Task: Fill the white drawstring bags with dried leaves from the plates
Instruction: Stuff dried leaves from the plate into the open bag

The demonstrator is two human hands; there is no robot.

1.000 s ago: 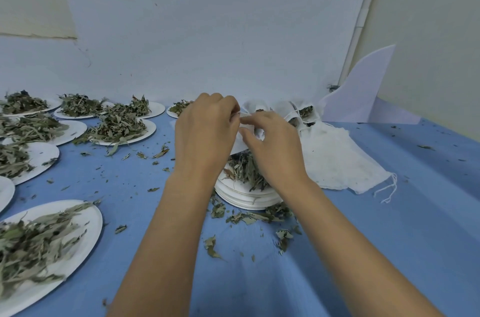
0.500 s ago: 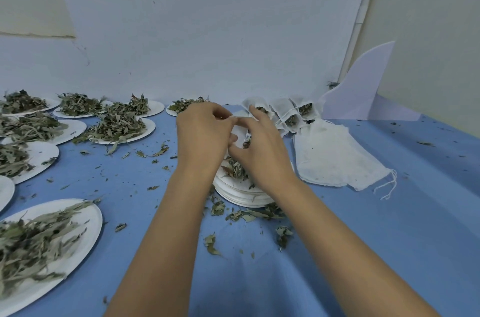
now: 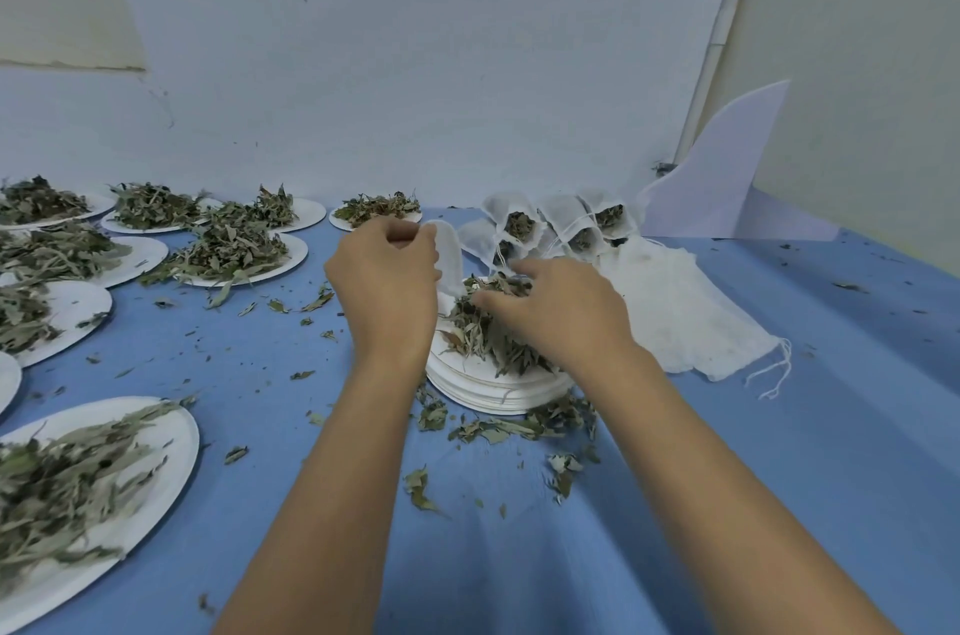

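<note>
The white bag (image 3: 451,256) stands upright in your left hand (image 3: 387,286), just above the far left edge of the stack of plates (image 3: 488,387). Your fingers (image 3: 405,233) are curled tight around its top corner, with the cloth hanging down past your knuckles on the right side. Whether its mouth is open is hard to make out, since your hand covers the left half of it.

Your right hand (image 3: 561,312) lies palm down over the dried leaves (image 3: 480,330) heaped on the top plate, just beside the bag. Its fingers are bent and reach down into the heap. Their tips are buried among the leaves, so you cannot tell whether they have pinched any.

Behind the stack, filled bags (image 3: 519,223) stand in a cluster with leaves showing in their open mouths. To the right lies a flat pile of empty bags (image 3: 680,317), strings trailing off its near corner.

Loose leaf bits (image 3: 498,429) are scattered on the blue cloth (image 3: 779,452) around the stack. More plates of leaves (image 3: 156,431) spread out on the left, and several are cut off by the frame edge.
</note>
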